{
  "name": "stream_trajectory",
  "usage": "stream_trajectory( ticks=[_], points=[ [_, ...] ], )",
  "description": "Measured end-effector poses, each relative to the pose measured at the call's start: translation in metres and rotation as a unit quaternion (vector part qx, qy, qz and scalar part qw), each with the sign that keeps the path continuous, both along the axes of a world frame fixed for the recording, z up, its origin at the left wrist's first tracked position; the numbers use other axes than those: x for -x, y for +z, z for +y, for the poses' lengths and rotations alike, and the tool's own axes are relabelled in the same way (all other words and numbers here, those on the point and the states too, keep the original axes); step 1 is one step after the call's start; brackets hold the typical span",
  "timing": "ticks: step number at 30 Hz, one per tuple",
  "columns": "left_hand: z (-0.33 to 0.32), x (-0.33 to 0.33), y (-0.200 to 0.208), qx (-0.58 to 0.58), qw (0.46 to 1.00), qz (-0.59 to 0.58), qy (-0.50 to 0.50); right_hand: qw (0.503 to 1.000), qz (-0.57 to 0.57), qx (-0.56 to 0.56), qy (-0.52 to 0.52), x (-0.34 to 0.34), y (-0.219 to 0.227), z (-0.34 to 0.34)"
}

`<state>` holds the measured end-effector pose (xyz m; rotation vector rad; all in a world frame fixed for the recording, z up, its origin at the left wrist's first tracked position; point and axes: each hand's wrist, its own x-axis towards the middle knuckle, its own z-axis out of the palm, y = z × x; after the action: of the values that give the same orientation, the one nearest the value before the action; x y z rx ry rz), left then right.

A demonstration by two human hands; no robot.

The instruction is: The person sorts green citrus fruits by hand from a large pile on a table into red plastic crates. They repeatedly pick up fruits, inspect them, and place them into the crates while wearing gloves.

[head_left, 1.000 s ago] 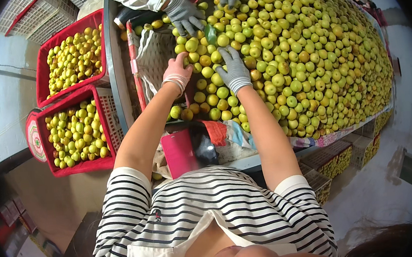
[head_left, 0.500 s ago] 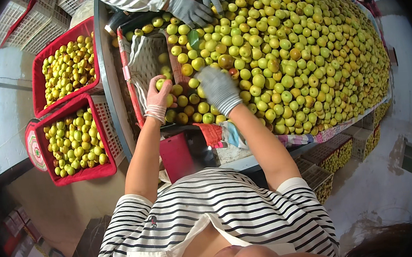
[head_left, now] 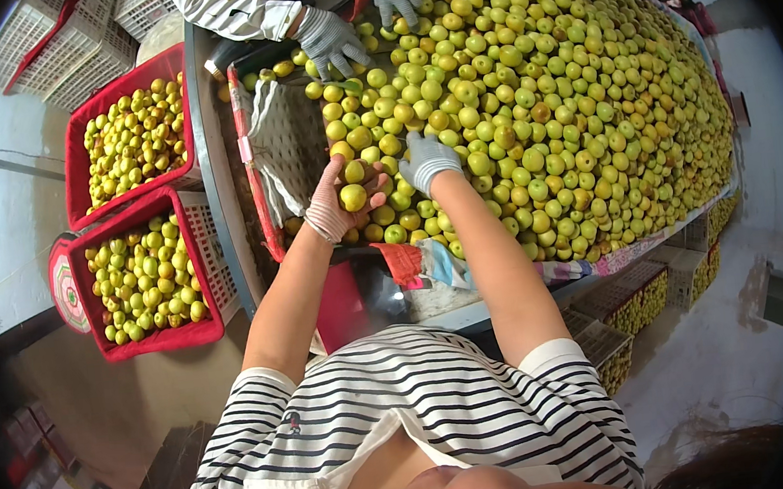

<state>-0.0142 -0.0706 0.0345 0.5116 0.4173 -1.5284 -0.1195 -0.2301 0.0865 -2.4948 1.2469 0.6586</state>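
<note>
My left hand (head_left: pixel 336 203), in a thin pale pink glove with bare-looking fingertips, is cupped palm up around at least two small yellow-green jujubes (head_left: pixel 353 197). Close by on the right, my right hand (head_left: pixel 427 160) wears a grey knit glove. It rests on the near left edge of a big heap of jujubes (head_left: pixel 549 116), thumb and a finger apart, and no fruit shows in it. Left of the heap lies a pale dimpled tray-like surface (head_left: pixel 291 132) with white cord along its side.
A co-worker's grey-gloved hands (head_left: pixel 332 41) reach in at the far left of the heap. Two red-lined crates (head_left: pixel 208 253) of jujubes stand to my left, with pale stacked crates (head_left: pixel 62 50) behind. Filled crates (head_left: pixel 636 292) sit below the table's right side.
My left hand has turned palm up and moved slightly right and nearer, with fruit showing in it. My right hand moved slightly right. The co-worker's hands shifted left, and fruit has spread leftward.
</note>
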Motion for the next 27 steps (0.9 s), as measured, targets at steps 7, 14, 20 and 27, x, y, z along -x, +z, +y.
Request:
stream_trajectory(
  ticks=[7,14,20,27],
  points=[
    [0.001,0.003,0.009,0.030,0.999,-0.041,-0.014,0.893,-0.449,-0.013,0.033,0.021,-0.019,0.035],
    [0.032,-0.022,0.009,0.116,0.984,0.088,0.100,0.883,-0.394,0.021,0.254,-0.006,-0.001,0.032],
    [0.165,-0.117,0.031,0.217,0.921,-0.066,0.317,0.969,-0.125,0.184,0.112,-0.002,-0.028,-0.048],
    [0.329,-0.173,-0.041,-0.209,0.806,-0.150,0.533,0.972,-0.055,0.196,0.118,-0.031,-0.025,-0.020]
  ],
)
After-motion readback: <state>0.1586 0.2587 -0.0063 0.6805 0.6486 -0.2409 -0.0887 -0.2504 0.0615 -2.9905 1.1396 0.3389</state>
